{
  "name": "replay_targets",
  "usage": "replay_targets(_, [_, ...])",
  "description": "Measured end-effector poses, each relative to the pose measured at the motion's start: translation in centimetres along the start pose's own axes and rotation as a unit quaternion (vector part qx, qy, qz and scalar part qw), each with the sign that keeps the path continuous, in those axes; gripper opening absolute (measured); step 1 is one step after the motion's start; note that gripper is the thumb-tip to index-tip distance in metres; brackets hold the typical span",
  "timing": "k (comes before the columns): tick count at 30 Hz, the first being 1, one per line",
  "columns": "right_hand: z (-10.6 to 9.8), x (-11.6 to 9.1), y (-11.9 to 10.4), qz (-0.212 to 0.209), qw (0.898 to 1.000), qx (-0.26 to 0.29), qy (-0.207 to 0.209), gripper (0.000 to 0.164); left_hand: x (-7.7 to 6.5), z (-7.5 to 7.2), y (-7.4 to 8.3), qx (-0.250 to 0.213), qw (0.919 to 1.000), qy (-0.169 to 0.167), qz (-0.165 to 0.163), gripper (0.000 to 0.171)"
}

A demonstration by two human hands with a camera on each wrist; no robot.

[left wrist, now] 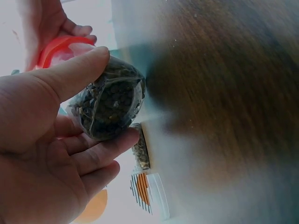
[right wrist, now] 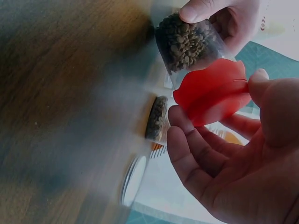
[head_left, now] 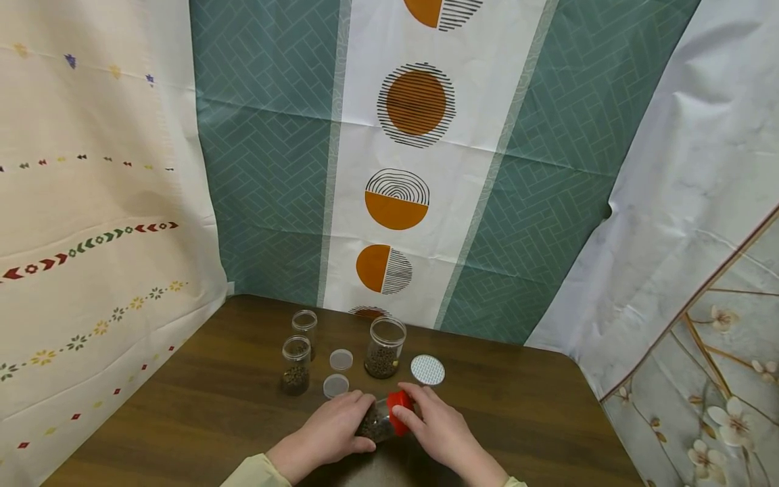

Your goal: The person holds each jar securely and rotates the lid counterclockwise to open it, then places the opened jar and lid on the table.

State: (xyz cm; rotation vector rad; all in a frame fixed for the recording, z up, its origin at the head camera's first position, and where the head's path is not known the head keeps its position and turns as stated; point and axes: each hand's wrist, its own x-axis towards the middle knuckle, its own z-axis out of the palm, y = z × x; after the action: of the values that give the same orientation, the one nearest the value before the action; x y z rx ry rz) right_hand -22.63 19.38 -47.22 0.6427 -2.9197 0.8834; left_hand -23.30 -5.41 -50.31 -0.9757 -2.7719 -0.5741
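A clear jar (head_left: 374,422) of dark brown pellets or beans lies tilted over the table's near part, a red scalloped lid (head_left: 399,410) on its right end. My left hand (head_left: 333,425) grips the jar body near its base, thumb on one side and fingers on the other. In the left wrist view the jar's base (left wrist: 114,105) faces the camera, contents showing through. My right hand (head_left: 449,431) holds the red lid, also seen in the right wrist view (right wrist: 212,95), between thumb and fingertips. Whether the lid is screwed tight, I cannot tell.
Behind the hands stands a larger open jar (head_left: 385,348), partly filled with brown pieces. Two smaller open jars, one in front (head_left: 295,368) and one behind (head_left: 305,321), are to the left. Two clear lids (head_left: 336,386) and a patterned white disc (head_left: 428,370) lie on the wooden table (head_left: 523,419). Cloths hang around it.
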Motion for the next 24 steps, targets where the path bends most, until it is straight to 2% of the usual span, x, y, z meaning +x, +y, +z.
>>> replay_targets(12, [-0.1, -0.4, 0.5, -0.039, 0.999, -0.006, -0.003, 0.059, 0.1, 0.1, -0.1, -0.005, 1.0, -0.003, -0.007, 0.063])
replay_targets(24, [-0.1, -0.6, 1.1, -0.083, 0.996, 0.028, -0.004, 0.055, 0.1, 0.1, 0.0, -0.006, 0.9999, -0.006, -0.013, 0.062])
